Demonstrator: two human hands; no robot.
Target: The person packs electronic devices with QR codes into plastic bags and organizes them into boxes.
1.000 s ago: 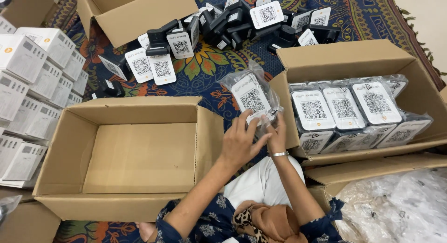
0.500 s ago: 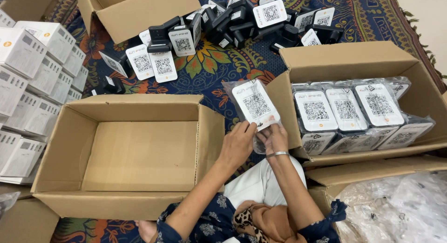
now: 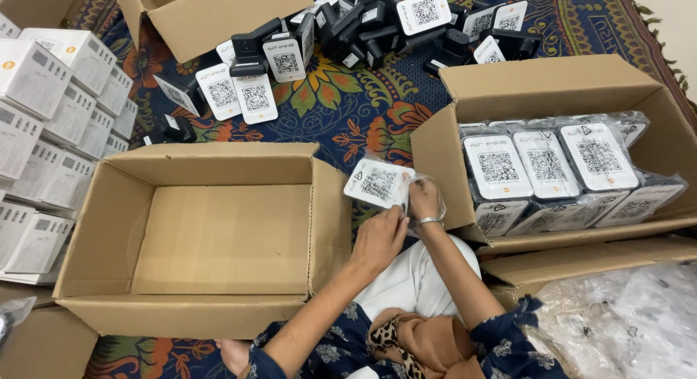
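Since the earlier frames, I note the bagged device (image 3: 379, 183) has dropped lower and turned from upright to nearly flat, its white label face up, now just beside the near right corner of the empty carton (image 3: 218, 237). Both hands have come down and closer to my body with it.

My left hand (image 3: 379, 239) is closed on the device's near edge, fingers pinching the clear bag from below. My right hand (image 3: 425, 201) grips the bag's right end, fingers curled around the loose plastic; a metal bangle sits on that wrist. The device lies between the two hands, above my lap, in the gap between the empty carton and the filled carton (image 3: 559, 88) on the right.

The filled carton holds rows of bagged devices (image 3: 546, 165) standing on edge, white labels up. Floor surface is a patterned rug (image 3: 341, 107), blue with orange flowers. Unbagged black devices (image 3: 377, 27) lie heaped on it at the far side. White boxes (image 3: 43, 110) are stacked at the left. A pile of clear bags (image 3: 617, 314) lies at the lower right.
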